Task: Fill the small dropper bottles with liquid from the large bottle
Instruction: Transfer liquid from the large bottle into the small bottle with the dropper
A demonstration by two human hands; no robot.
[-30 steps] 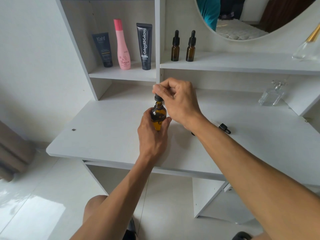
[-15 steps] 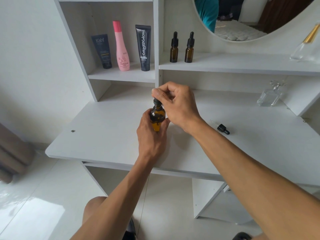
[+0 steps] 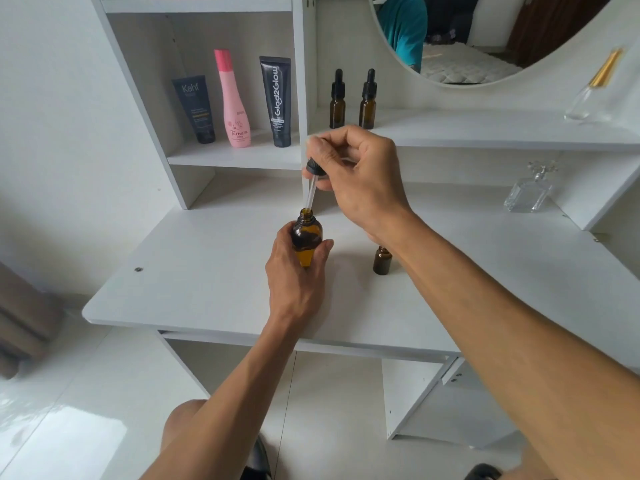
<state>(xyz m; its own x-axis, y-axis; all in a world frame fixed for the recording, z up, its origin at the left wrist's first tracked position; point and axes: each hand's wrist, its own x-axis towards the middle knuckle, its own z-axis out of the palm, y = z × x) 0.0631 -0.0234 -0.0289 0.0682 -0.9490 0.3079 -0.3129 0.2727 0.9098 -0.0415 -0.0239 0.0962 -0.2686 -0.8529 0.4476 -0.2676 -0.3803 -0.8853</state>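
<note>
the left hand is wrapped around a large amber glass bottle held upright over the white desk, mouth up. the right hand pinches a black-capped glass dropper, its tube nearly vertical with the tip at the mouth. a small open amber bottle stands just beside the right forearm.
</note>
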